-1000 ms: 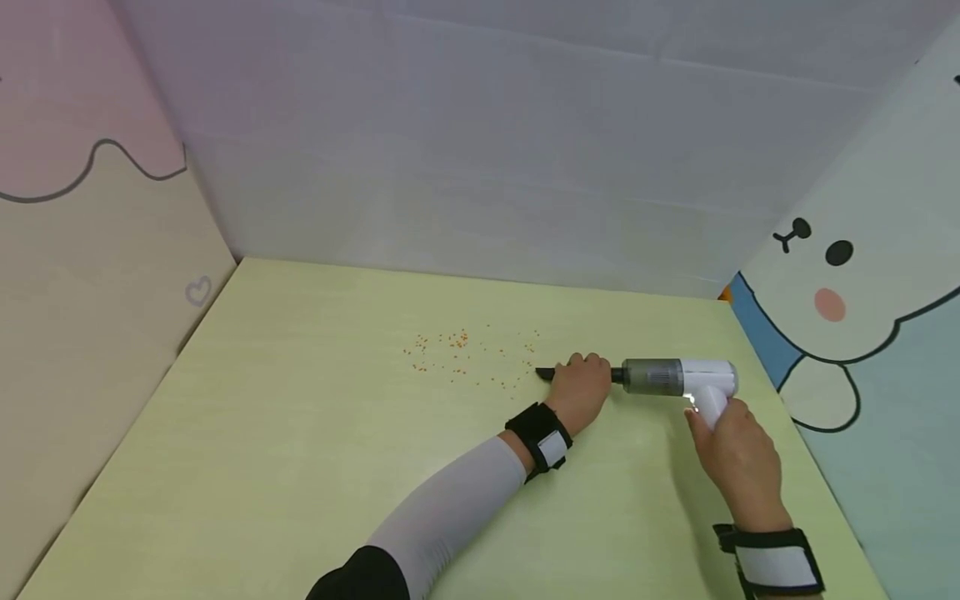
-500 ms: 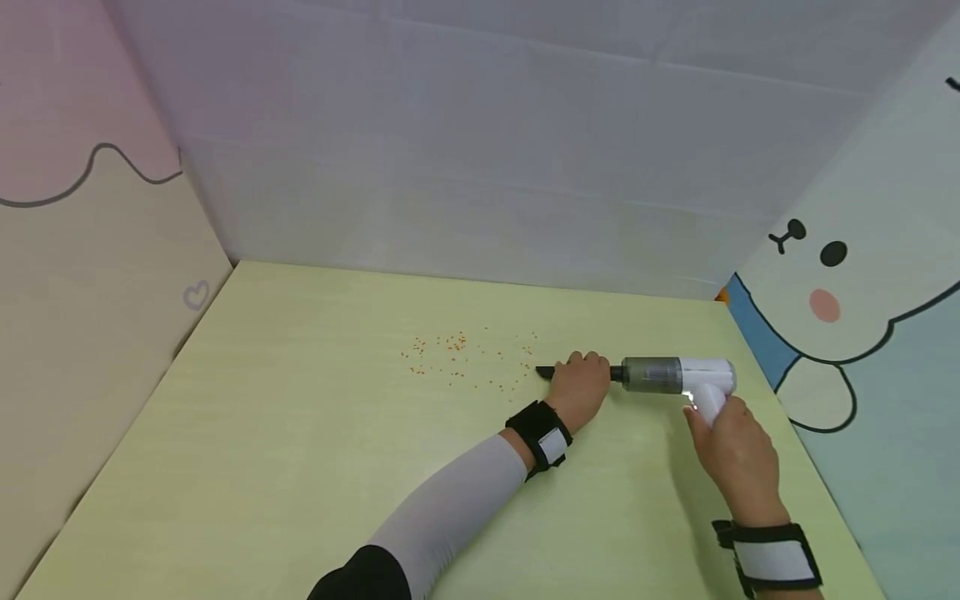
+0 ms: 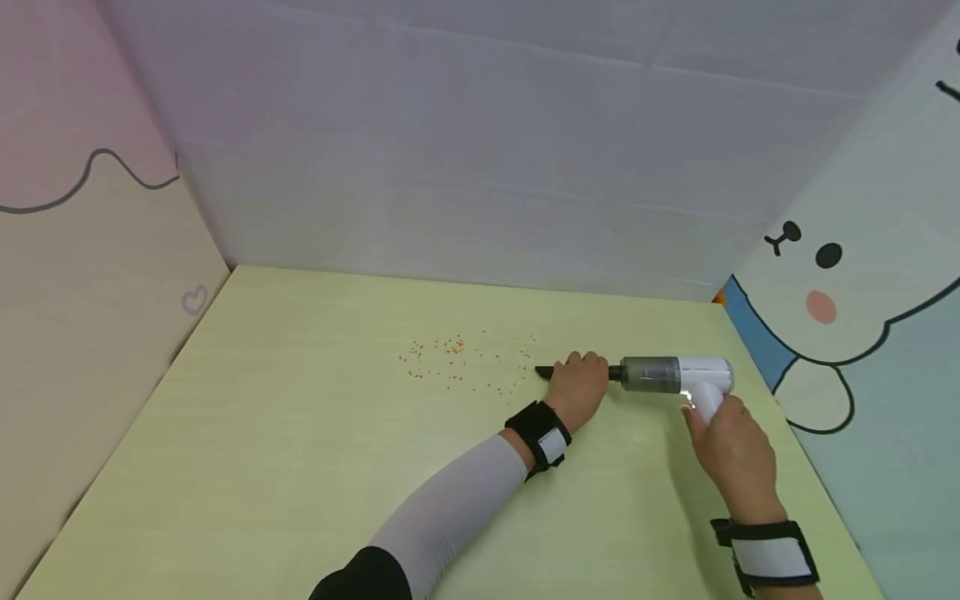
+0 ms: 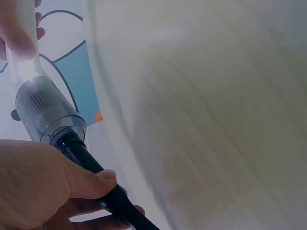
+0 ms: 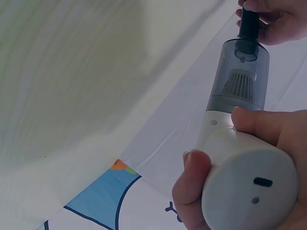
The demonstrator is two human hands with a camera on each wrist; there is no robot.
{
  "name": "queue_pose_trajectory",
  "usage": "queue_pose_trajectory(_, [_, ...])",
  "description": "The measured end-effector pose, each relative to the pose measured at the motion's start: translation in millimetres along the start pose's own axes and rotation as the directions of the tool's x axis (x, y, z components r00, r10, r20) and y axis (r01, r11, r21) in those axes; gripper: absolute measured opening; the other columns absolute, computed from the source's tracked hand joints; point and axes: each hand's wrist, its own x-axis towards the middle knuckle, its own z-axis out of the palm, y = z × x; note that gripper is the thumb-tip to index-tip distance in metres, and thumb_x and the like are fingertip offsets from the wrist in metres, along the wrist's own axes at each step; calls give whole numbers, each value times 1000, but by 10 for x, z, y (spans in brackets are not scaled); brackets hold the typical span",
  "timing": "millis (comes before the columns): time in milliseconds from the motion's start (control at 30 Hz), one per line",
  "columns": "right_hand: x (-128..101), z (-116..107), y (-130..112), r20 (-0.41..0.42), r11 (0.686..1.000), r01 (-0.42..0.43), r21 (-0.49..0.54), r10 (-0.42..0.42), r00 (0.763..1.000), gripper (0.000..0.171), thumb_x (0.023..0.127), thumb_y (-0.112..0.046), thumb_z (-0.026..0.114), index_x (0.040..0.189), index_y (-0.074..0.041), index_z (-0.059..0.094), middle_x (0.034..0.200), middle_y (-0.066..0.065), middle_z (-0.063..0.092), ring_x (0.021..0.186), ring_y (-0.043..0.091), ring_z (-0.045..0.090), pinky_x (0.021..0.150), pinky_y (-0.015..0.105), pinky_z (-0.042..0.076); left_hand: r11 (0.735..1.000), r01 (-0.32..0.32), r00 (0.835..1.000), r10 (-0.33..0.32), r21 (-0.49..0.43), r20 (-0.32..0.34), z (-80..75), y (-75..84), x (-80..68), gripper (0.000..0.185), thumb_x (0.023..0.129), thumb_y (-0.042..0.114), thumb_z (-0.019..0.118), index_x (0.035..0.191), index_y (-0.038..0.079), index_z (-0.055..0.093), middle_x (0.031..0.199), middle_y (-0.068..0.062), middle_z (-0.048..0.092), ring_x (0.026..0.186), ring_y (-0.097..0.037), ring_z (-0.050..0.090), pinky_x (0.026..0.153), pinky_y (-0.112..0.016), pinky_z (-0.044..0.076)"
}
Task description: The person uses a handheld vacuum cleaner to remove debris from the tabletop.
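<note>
With the left hand (image 3: 579, 393) wrapped round the black nozzle (image 3: 543, 372) and the right hand (image 3: 738, 454) gripping the handheld vacuum (image 3: 651, 375) above the table (image 3: 300, 433), the nozzle looked fitted, but orange bits (image 3: 454, 344) lay scattered beyond its tip, apparently left to gather

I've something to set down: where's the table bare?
Bare: the table between left wall, orange bits and sleeve; a strip before the back wall. Crowded: from the bits rightward, where left hand and right hand hold the vacuum.
</note>
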Motion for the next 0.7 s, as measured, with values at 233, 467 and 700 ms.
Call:
queue_pose_trajectory(233, [10, 0, 9, 3, 1000, 0, 1, 0, 1000, 57, 99, -27, 65, 112, 23, 42, 89, 38, 55, 66, 44, 61, 48, 50, 51, 1000, 1, 1000, -1, -6, 18, 18, 15, 21, 19, 106, 25, 55, 115, 16, 69, 105, 2, 69, 93, -15, 66, 76, -32, 60])
queue_pose_trajectory(467, [24, -5, 8, 0, 1000, 7, 9, -7, 1000, 56, 99, -27, 65, 112, 23, 42, 89, 38, 55, 66, 44, 61, 48, 50, 51, 1000, 5, 1000, -5, -1, 29, 53, 18, 51, 22, 107, 26, 54, 121, 16, 67, 111, 1, 68, 98, -17, 66, 81, -33, 59])
queue_pose_trajectory(700, [41, 1, 16, 11, 1000, -4, 3, 4, 1000, 57, 99, -27, 65, 112, 23, 42, 89, 38, 55, 66, 43, 61, 47, 48, 51, 1000, 1, 1000, -1, -11, 21, 36, 12, 51, 22, 106, 25, 55, 120, 16, 68, 110, 1, 68, 97, -17, 67, 81, -33, 60])
